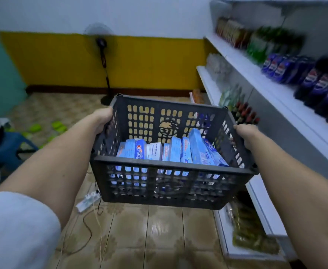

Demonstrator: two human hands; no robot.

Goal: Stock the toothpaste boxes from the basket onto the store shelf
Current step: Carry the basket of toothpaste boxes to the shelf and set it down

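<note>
Running along the right side, the white shelf (260, 78) is the biggest thing in view, its tiers cut off by the frame edge and smeared by motion blur. Dark blue-labelled bottles (314, 82) crowd the upper tier, with green bottles (260, 45) and brownish packs (231, 30) farther back, too blurred to read. Lower tiers hold clear containers (217, 65), small red-capped bottles (244, 113) and, near the floor (149, 230), yellowish packets (248, 230) that cannot be made out.

A yellow and white wall closes the far end, with a standing fan (103, 55) before it, its head a pale blur. At left, a blue stool (13, 144) is partly cut off, and green slippers (46, 127) lie scattered on the tiles. A white power strip (87, 200) and loose cables lie on the floor below the basket.

The dark slotted basket (169, 171) is held in the air at centre, just beside the shelf. The left hand (103, 117) grips its left rim, fingers curled over the edge and hidden inside. The right hand (246, 134) grips the right rim the same way, fingertips showing through the slots. A pale sleeve (13, 230) covers the left upper arm.

Blue and white toothpaste boxes (171, 150) stand packed in the basket's bottom, some leaning at right. Their lower parts show only through the front wall's slots; one reads Crest, the rest are hard to read.
</note>
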